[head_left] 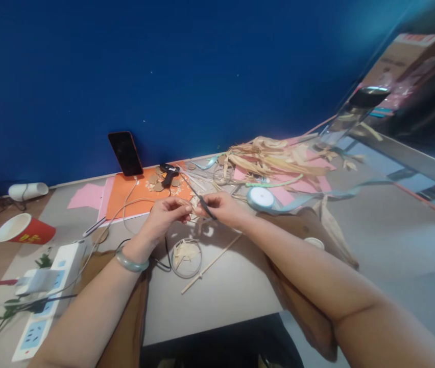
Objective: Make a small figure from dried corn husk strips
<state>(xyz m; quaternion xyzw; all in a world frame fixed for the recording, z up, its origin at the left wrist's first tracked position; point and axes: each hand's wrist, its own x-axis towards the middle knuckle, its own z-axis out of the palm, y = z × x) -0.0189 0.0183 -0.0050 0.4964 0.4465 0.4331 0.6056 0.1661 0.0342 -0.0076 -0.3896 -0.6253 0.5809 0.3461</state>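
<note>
My left hand and my right hand meet over the middle of the table. The left hand pinches a small pale straw piece between its fingertips. A thin dark tool, like tweezers or small scissors, sits in my right hand with its tip at that piece. A pale green bangle rides on my left wrist. Just below the hands lies a metal ring with straw scraps inside, and a thin wooden stick lies beside it.
A pile of dried husks lies at the back right near a light blue ribbon roll. A phone leans on the blue wall above an orange sheet with a glue gun. At the left sit a red cup and a power strip.
</note>
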